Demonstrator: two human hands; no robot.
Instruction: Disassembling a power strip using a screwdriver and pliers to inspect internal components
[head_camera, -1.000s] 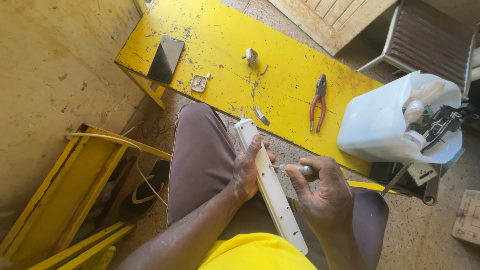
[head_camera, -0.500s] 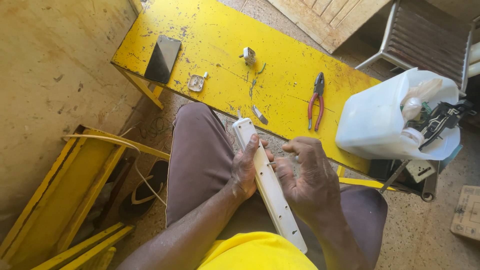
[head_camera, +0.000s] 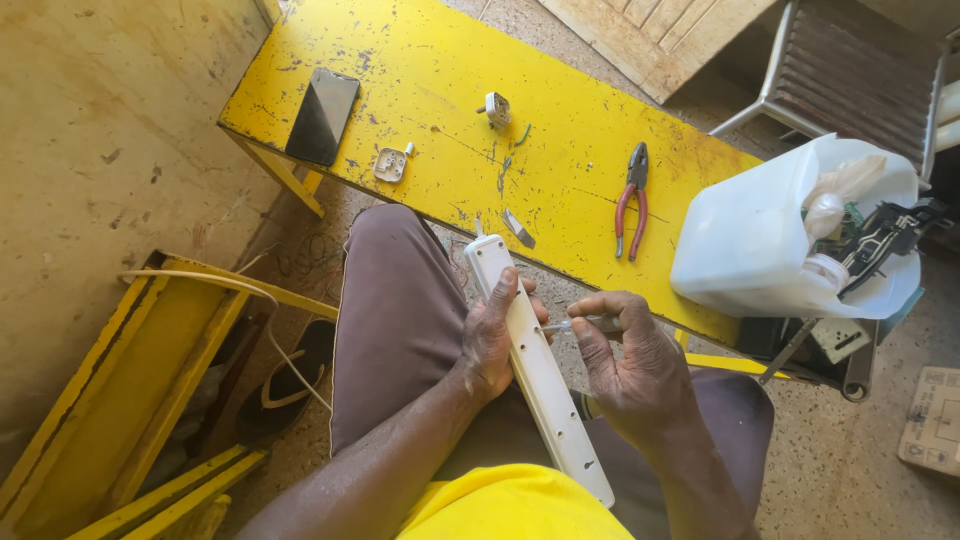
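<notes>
Across my lap, resting on the brown trousers, lies a long white power strip (head_camera: 535, 370), its far end pointing toward the yellow bench (head_camera: 420, 70) and its near end down by my yellow shirt. My left hand (head_camera: 492, 335) wraps the strip from the left, thumb laid along its top face and fingers curled under the edge, clamped on it. My right hand (head_camera: 630, 365) sits just to the right of the strip, fingers pinched together on a small screwdriver (head_camera: 575, 323) with a pale, clear-looking handle; its tip points left at the strip's side, close to my left fingertips. I cannot tell whether the tip actually touches the casing.

On the bench, a black phone (head_camera: 322, 116) lies face up near the left end. Near it sits a small white square plug cover (head_camera: 389, 164), and farther along a white plug body (head_camera: 497, 108) with a bit of green wire beside it. A small metal strip (head_camera: 518, 228) lies near the bench's front edge, just beyond the power strip's far end. Red-handled pliers (head_camera: 633, 200) lie to the right of that, well apart from my hands. At the right end stands a cut-open white plastic jug (head_camera: 760, 240) holding odd parts and a crumpled bag.
</notes>
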